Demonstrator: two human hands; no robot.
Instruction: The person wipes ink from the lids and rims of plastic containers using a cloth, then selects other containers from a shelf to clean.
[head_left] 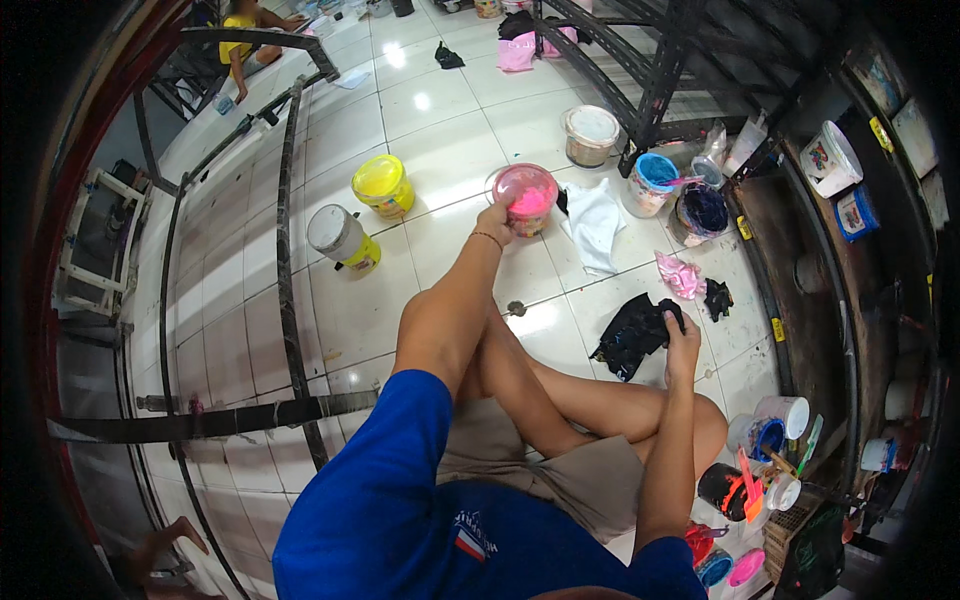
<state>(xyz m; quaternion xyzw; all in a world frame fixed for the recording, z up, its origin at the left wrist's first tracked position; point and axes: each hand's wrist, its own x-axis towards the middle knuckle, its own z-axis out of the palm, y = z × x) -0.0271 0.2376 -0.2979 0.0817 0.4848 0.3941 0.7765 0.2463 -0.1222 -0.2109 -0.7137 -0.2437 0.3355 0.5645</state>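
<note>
Straight ahead on the tiled floor stands a round tub with bright pink contents (527,203). My left hand (497,221) grips its near-left side, fingers partly hidden by the tub. At the right, my right hand (683,340) pinches the upper corner of a crumpled black cloth (628,338), which hangs or lies over the floor beside my knee. A white cloth (594,228) is spread just right of the tub. Beyond the black cloth lie a crumpled pink cloth (680,275) and a small black scrap (717,299).
Left stand a yellow paint bucket (384,184) and a tipped-looking grey-lidded bucket (345,238). A lidded bucket (591,135), a blue paint tub (654,180) and a dark paint tub (698,213) stand ahead right. Metal frames (290,270) flank my left; several paint pots (735,490) crowd my right.
</note>
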